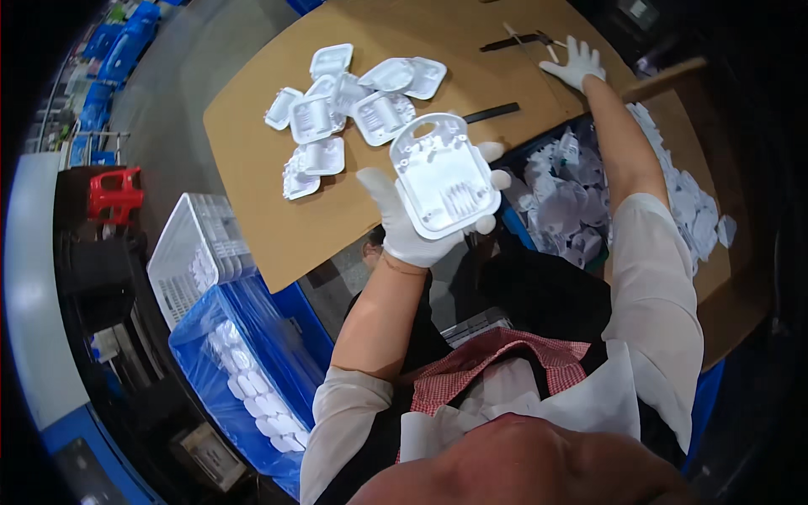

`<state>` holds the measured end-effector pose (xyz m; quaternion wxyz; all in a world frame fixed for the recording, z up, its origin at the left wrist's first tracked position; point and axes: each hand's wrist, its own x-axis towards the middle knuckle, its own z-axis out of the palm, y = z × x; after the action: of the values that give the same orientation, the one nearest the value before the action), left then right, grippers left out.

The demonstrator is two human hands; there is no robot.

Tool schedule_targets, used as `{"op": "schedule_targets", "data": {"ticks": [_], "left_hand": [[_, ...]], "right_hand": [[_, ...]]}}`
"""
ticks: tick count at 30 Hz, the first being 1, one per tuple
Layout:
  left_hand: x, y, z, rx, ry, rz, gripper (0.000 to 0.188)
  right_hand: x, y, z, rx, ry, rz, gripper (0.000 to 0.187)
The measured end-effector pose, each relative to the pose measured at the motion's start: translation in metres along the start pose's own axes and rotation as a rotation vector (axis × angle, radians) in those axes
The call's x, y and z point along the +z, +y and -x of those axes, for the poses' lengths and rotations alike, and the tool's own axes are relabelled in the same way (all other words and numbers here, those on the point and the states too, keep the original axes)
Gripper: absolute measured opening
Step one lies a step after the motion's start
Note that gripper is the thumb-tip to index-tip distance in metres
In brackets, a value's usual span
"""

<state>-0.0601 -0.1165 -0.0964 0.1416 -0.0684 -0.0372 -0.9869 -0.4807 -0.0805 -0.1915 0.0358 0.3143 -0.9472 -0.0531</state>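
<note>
A white moulded plastic casing (444, 175) with a handle-like loop at its top rests in my gloved left hand (412, 227). The thumb is on its left side and the fingertips come round its right edge, with its ribbed, open inner side facing up. My gloved right hand (578, 64) is stretched to the table's far right, fingers spread and holding nothing. Just beside its fingers lie a thin black-and-white tool (545, 42) and a slim light stick (512, 34). Several similar white casings (383, 116) are heaped on the brown table (252, 227), left of the held one.
A black strip (492, 112) lies behind the casing. Right of me, a bin (564, 198) holds white scraps, with more white pieces (690, 206) beyond my forearm. At left stand a white crate (189, 244), a blue lined bin (210, 337) of white parts, and a red stool (115, 195).
</note>
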Motion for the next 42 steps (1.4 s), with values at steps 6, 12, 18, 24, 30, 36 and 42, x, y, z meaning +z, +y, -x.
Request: {"op": "schedule_targets", "data": {"ticks": [6, 12, 18, 24, 30, 36, 42], "left_hand": [[0.005, 0.001, -0.007, -0.032, 0.294, -0.722, 0.106], [0.007, -0.029, -0.008, 0.468, 0.416, -2.388, 0.104], [0.012, -0.035, -0.015, 0.607, 0.313, -2.396, 0.094], [0.022, -0.057, -0.015, 0.678, 0.092, -2.31, 0.092], [0.055, -0.096, 0.0, 0.031, -0.247, -1.77, 0.102], [0.077, -0.143, 0.031, -0.273, -0.124, -0.449, 0.101], [0.112, -0.185, 0.07, -0.109, -0.093, -0.537, 0.104]], "right_hand": [[0.015, 0.012, -0.023, 0.005, -0.037, -0.151, 0.09], [0.005, 0.014, -0.025, 0.061, -0.112, -0.086, 0.064], [-0.012, 0.036, -0.003, 0.401, 0.053, -0.937, 0.053], [-0.158, -0.009, 0.24, -0.069, -0.354, -1.867, 0.036], [-0.194, 0.013, 0.355, -0.007, -0.452, -2.223, 0.042], [-0.213, 0.084, 0.468, -0.104, 0.03, -1.323, 0.058], [-0.239, 0.111, 0.529, -0.287, 0.088, -0.932, 0.06]]}}
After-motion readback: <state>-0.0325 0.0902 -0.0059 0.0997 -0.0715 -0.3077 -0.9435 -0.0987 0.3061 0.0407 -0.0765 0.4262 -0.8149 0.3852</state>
